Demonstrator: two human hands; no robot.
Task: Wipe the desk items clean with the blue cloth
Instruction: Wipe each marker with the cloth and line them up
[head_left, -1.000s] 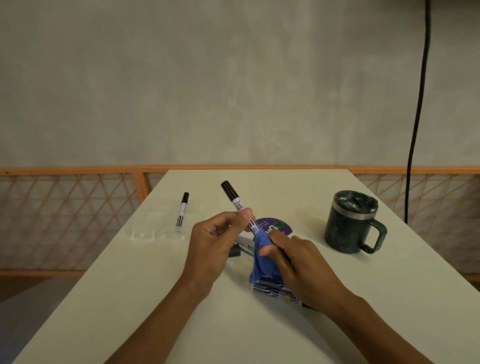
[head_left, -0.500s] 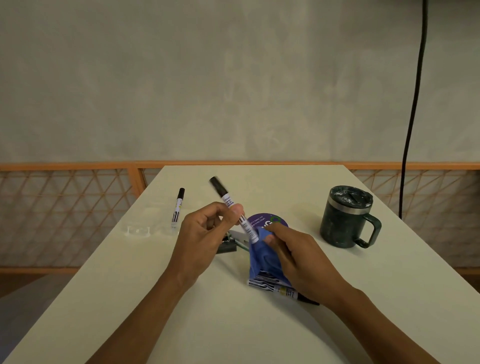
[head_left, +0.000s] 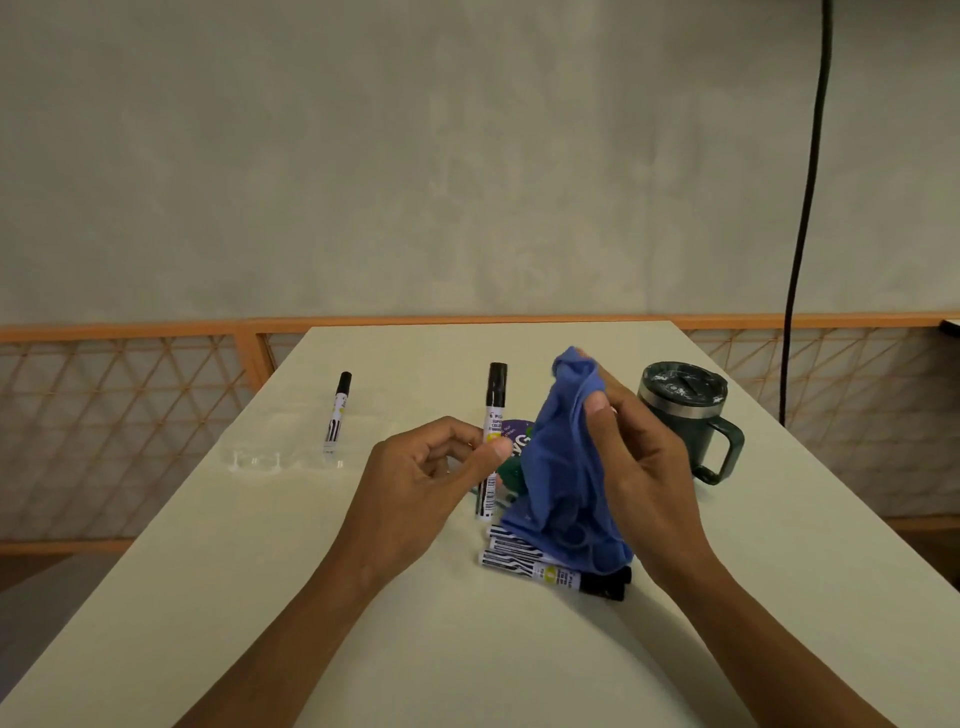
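My left hand (head_left: 426, 467) pinches a black-capped white marker (head_left: 492, 415) and holds it upright, cap up, above the desk. My right hand (head_left: 639, 457) grips the blue cloth (head_left: 561, 467), lifted so that it hangs down beside the marker. Under the cloth's lower edge lie several more markers (head_left: 535, 564) side by side on the white desk (head_left: 260, 571). A purple round item (head_left: 517, 431) shows between the held marker and the cloth, mostly hidden. Another marker (head_left: 337, 410) lies alone at the left.
A dark green lidded mug (head_left: 685, 415) with a handle stands at the right, close behind my right hand. A black cable (head_left: 802, 234) hangs down the wall at the right. An orange lattice rail (head_left: 130, 415) runs behind the desk.
My right hand has lifted the cloth up off the desk and raised it beside the marker. My left hand has turned the marker from tilted to nearly upright.
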